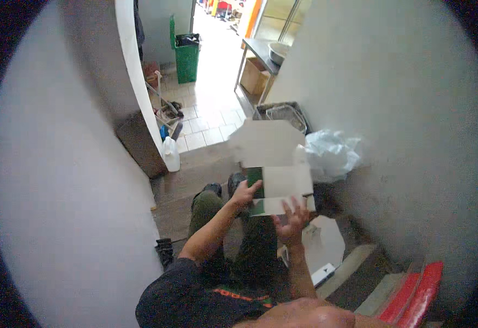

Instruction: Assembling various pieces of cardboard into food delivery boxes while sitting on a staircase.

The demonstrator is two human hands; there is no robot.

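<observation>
Head view: the left hand clamps the left edge of 1 blurred white-and-green carton above the legs; the right hand touches its near edge, grip unclear. Orange lettering is illegible; the right forearm partly hides a second white piece.

I am wearing a dark charcoal, short-sleeved fabric T-shirt; an orange-and-green print is running across its front. Below it I am wearing dark olive-green fabric trousers and dark shoes. My left hand and right hand are showing bare.
</observation>
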